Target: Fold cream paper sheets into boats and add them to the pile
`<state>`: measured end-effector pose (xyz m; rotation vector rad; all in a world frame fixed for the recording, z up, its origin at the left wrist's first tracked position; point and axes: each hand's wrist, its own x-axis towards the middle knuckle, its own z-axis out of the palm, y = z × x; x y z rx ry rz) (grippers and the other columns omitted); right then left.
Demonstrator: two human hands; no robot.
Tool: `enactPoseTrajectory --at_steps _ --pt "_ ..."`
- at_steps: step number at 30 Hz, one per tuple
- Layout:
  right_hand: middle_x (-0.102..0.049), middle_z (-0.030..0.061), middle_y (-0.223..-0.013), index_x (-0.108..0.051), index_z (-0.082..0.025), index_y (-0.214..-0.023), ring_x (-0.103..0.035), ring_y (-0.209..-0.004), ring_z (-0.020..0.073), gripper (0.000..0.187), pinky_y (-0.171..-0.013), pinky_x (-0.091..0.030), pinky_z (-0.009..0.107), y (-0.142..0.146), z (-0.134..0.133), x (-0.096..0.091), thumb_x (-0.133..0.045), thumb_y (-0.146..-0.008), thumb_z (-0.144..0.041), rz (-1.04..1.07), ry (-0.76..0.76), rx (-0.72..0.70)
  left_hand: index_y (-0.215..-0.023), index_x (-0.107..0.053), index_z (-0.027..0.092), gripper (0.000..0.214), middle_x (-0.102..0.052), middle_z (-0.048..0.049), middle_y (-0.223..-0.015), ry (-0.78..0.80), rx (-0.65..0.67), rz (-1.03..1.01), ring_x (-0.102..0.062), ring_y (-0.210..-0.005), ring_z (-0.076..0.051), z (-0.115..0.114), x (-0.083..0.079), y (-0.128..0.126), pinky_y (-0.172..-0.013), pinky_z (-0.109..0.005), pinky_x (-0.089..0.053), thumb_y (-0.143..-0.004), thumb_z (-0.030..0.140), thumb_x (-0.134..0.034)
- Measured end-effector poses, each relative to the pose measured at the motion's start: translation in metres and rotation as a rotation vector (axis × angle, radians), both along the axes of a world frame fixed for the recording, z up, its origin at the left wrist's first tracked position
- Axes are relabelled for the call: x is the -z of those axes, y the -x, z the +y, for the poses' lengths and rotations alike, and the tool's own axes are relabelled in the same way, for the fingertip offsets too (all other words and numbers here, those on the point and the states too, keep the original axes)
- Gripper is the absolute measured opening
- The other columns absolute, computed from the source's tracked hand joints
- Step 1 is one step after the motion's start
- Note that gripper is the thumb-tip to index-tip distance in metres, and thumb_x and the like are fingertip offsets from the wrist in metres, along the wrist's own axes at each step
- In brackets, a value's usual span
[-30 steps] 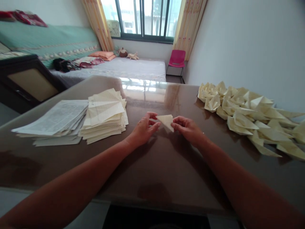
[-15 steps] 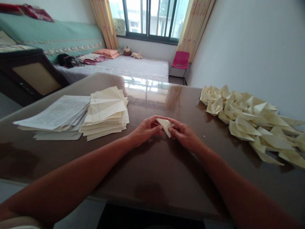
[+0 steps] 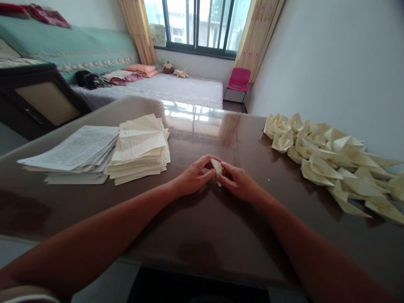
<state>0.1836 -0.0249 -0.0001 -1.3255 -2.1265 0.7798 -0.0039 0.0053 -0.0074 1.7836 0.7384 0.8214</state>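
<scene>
"Cream folded paper (image 3: 217, 167); where is it, and who holds it?"

"I do, right of the paper stack (image 3: 137, 151); my left hand (image 3: 196, 174) pinches one side, my right hand (image 3: 239, 181) the other."

"Which step, then?"

"Shaping a fold, I judge; the next move calls for even pressure from both sides, gently, so nothing tears; the folded shapes (image 3: 331, 151) lie farther right of the stack, in a loose heap."

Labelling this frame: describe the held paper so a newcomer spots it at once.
Start at the glossy brown table, then find the left hand and right hand close together near its middle. Between them is a small cream folded paper. Unlike the cream paper stack on the left and folded pieces on the right, it alone is held.
</scene>
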Motion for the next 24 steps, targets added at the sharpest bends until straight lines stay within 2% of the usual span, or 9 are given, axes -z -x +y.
enactPoseTrajectory --at_steps 5,8,11,13,16,19,24 --pt "-0.063 0.0028 -0.083 -0.054 -0.017 -0.123 -0.056 -0.07 0.0141 0.04 -0.066 -0.041 0.025 0.001 0.001 0.004 -0.05 -0.091 -0.04 -0.037 -0.039 0.001 -0.11 -0.055 0.019 0.03 -0.052 -0.0048 -0.108 -0.245 -0.117 0.137 -0.058 -0.091 -0.013 -0.008 -0.002 -0.002 -0.074 -0.024 -0.053 -0.08 0.015 -0.051" --pt "-0.059 0.0078 -0.099 -0.058 -0.017 -0.118 -0.057 -0.084 0.0169 0.037 -0.076 -0.044 0.028 0.0 0.003 0.005 -0.05 -0.091 -0.04 -0.067 -0.117 -0.005 -0.111 -0.055 0.021 0.031 -0.052 -0.0044 -0.11 -0.307 -0.111 0.181 -0.059 -0.091 -0.013 -0.009 -0.002 -0.001 -0.078 -0.025 -0.053 -0.081 0.016 -0.049" --pt "-0.057 0.0085 -0.099 -0.061 -0.018 -0.114 -0.057 -0.089 0.0177 0.034 -0.082 -0.044 0.03 -0.002 0.003 0.003 -0.041 -0.095 -0.037 -0.1 -0.125 -0.043 -0.112 -0.054 0.021 0.032 -0.054 -0.0037 -0.108 -0.334 -0.111 0.21 -0.06 -0.088 -0.012 -0.009 -0.002 0.0 -0.081 -0.026 -0.053 -0.082 0.015 -0.048" --pt "-0.056 0.0084 -0.101 -0.058 -0.019 -0.12 -0.058 -0.086 0.017 0.034 -0.081 -0.045 0.03 -0.002 0.0 0.002 -0.041 -0.095 -0.033 -0.129 -0.155 -0.018 -0.112 -0.054 0.021 0.032 -0.054 -0.0036 -0.107 -0.357 -0.116 0.234 -0.06 -0.089 -0.013 -0.009 -0.004 0.0 -0.082 -0.027 -0.053 -0.081 0.015 -0.048" --pt "-0.055 0.0075 -0.104 -0.047 -0.022 -0.133 -0.057 -0.075 0.0148 0.045 -0.076 -0.047 0.03 0.0 -0.004 0.001 -0.05 -0.089 -0.031 -0.169 -0.198 0.023 -0.115 -0.054 0.022 0.035 -0.054 -0.0041 -0.109 -0.398 -0.104 0.259 -0.06 -0.092 -0.014 -0.012 -0.007 -0.001 -0.084 -0.029 -0.053 -0.081 0.015 -0.049" --pt "-0.055 0.0056 -0.097 -0.051 -0.021 -0.129 -0.056 -0.072 0.0143 0.045 -0.072 -0.047 0.029 0.0 -0.005 0.001 -0.055 -0.085 -0.03 -0.173 -0.187 -0.003 -0.119 -0.053 0.024 0.04 -0.053 -0.0038 -0.11 -0.424 -0.081 0.273 -0.059 -0.094 -0.014 -0.015 -0.009 -0.001 -0.084 -0.028 -0.053 -0.081 0.014 -0.049" --pt "-0.055 0.0067 -0.098 -0.053 -0.018 -0.125 -0.057 -0.074 0.0139 0.039 -0.073 -0.047 0.028 -0.008 0.001 0.0 -0.052 -0.09 -0.033 -0.103 -0.128 -0.113 -0.121 -0.054 0.026 0.039 -0.054 -0.0034 -0.11 -0.424 -0.068 0.287 -0.059 -0.091 -0.013 -0.015 -0.008 0.0 -0.081 -0.026 -0.053 -0.083 0.018 -0.051"
